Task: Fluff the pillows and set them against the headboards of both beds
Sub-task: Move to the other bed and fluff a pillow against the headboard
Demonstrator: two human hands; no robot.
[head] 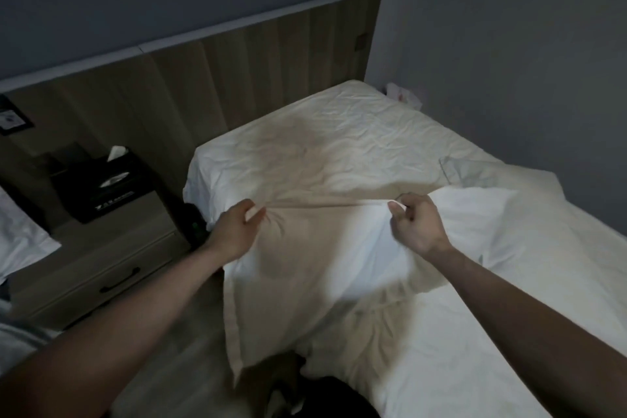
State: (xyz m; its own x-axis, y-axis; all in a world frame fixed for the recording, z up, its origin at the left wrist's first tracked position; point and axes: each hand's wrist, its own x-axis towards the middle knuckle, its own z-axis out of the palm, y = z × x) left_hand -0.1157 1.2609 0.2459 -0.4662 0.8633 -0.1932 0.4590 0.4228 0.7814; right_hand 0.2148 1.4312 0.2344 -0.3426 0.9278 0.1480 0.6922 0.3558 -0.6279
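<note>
left hand (237,231) pinches pillow (305,265) top edge | right hand (415,224) pinches same edge | pillow hangs near bed (356,132)

White cloth pillow (322,265): soft, matt, gathered into folds. White cotton-like bed sheet (356,146): matt, heavily creased. Brown wood-grain headboard panel (237,71): smooth, matt, with vertical seams. Black tissue box (101,183): smooth, slight sheen. Pale wood-look bedside drawer unit (112,268): smooth, matt, dark handle.
</note>
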